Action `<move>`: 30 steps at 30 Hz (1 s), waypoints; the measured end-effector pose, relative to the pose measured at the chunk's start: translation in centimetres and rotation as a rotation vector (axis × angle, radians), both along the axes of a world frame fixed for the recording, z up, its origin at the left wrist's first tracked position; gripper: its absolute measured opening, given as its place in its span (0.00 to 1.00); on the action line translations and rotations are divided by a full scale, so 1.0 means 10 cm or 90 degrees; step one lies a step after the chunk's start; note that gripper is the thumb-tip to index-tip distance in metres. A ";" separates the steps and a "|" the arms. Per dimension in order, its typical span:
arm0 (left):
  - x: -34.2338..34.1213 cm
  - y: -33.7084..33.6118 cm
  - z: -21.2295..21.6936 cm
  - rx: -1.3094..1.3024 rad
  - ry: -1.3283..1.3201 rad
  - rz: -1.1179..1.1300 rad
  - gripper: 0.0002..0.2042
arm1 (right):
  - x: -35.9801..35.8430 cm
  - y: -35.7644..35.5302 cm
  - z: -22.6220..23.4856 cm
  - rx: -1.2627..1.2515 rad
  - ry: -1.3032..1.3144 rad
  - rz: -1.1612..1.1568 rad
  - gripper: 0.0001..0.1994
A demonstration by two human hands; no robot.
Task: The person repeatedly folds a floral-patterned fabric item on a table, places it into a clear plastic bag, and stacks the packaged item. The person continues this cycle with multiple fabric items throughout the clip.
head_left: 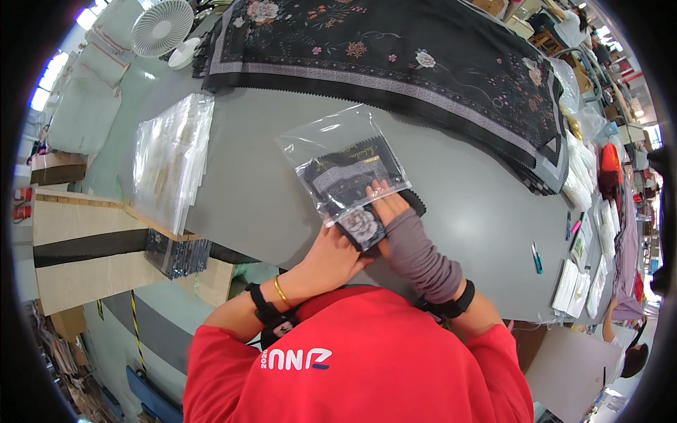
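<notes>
A clear plastic bag [361,120] lies tilted on the grey table, with a folded dark floral scarf [363,227] mostly inside it. The scarf's near end, showing a pale flower, sticks out of the bag's mouth. My left hand [328,259] is closed at the mouth's left corner, gripping the bag; some of its fingertips are hidden beneath. Over the scarf at the right side of the mouth, my right hand [388,206] lies with fingers stretched out flat. A grey sleeve covers its wrist. The right thumb is mostly hidden.
Large dark floral scarves [395,56] are spread in a stack across the far table. Clear bags [173,155] lie at the left, above folded packs [180,255] beside a carton. Snips [537,259] and white packets [570,287] lie right. A white fan [162,28] stands far left.
</notes>
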State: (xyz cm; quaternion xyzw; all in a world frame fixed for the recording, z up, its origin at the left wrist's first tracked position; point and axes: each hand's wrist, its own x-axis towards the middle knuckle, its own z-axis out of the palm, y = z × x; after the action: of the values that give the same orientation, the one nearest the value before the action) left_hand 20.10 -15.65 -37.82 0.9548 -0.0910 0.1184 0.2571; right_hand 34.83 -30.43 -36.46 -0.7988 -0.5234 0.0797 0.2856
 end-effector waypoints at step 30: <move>1.01 1.39 0.00 0.128 0.014 -0.070 0.36 | 0.36 0.45 -0.35 -0.031 -0.298 0.210 0.35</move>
State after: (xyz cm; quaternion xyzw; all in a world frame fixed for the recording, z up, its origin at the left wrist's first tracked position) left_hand 30.22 -1.77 -37.83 0.9706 -0.1516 0.0839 0.1669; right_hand 38.45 -25.92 -39.96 -0.7061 -0.6960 -0.0491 0.1210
